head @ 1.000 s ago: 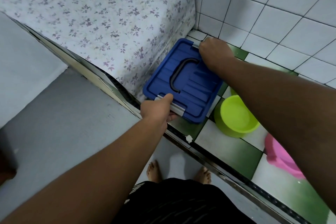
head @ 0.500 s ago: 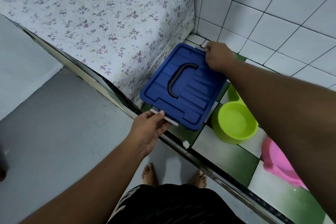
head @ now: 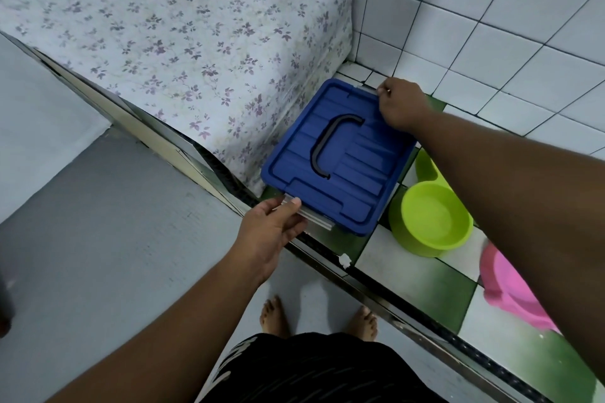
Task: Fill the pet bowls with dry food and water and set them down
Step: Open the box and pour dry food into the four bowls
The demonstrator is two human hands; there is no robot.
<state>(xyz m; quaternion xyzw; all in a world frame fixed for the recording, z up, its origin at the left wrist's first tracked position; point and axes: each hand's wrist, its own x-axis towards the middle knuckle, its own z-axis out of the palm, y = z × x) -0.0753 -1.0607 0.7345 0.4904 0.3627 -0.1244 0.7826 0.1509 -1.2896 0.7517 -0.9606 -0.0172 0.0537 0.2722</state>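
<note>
A storage box with a blue lid (head: 353, 170) and a dark handle stands on the tiled floor beside the mattress. My left hand (head: 271, 232) pinches the clear latch at the lid's near edge, thumb on top. My right hand (head: 401, 105) grips the clear latch at the far edge. A lime green bowl (head: 432, 219) sits on the floor just right of the box, and it looks empty. A pink bowl (head: 510, 291) lies further right, partly hidden behind my right forearm. The box's contents are hidden.
A floral-covered mattress (head: 170, 42) fills the upper left. White tiled wall (head: 491, 26) rises behind the box. A metal door track (head: 376, 285) runs diagonally between the grey floor (head: 98, 255) and the green-and-white tiles. My bare feet (head: 320, 321) stand near the track.
My left hand has turned from gripping over the near latch to pinching it from below. The right hand has shifted along the far latch. The view has drifted slightly.
</note>
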